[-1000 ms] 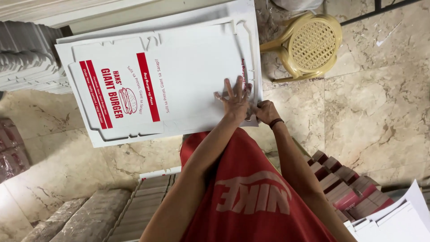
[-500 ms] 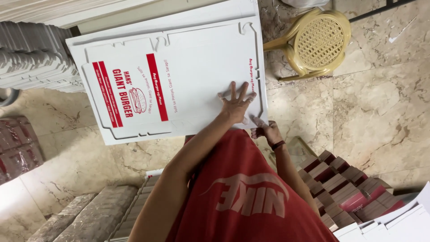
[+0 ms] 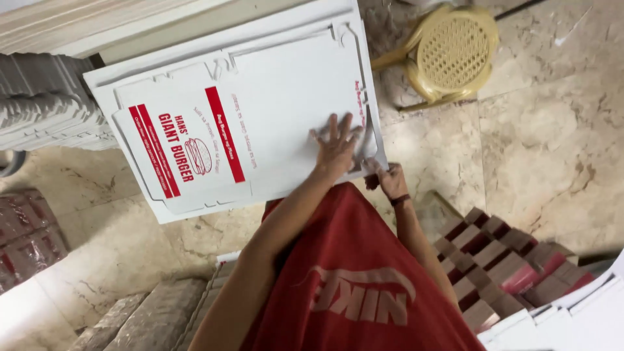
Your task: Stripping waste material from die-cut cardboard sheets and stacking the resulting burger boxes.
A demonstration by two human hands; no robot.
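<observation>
A large white die-cut cardboard sheet (image 3: 260, 110) with red stripes and a burger drawing lies on top of a stack of similar sheets in front of me. My left hand (image 3: 335, 146) presses flat on its near right part, fingers spread. My right hand (image 3: 390, 179) is closed on the sheet's near right corner, where a thin edge strip (image 3: 370, 133) stands slightly away from the sheet. A dark band is on my right wrist. My red shirt fills the bottom middle of the view.
A yellow plastic stool (image 3: 455, 52) stands on the marble floor (image 3: 552, 149) at the upper right. Folded red-and-white boxes (image 3: 507, 260) are stacked at the right, with white sheets (image 3: 585, 318) below them. Grey cardboard stacks (image 3: 45, 110) and wrapped bundles (image 3: 26, 234) are at the left.
My right hand has slid from beside my left hand down to the sheet's near right corner. The left hand stays flat on the sheet. The view has shifted slightly.
</observation>
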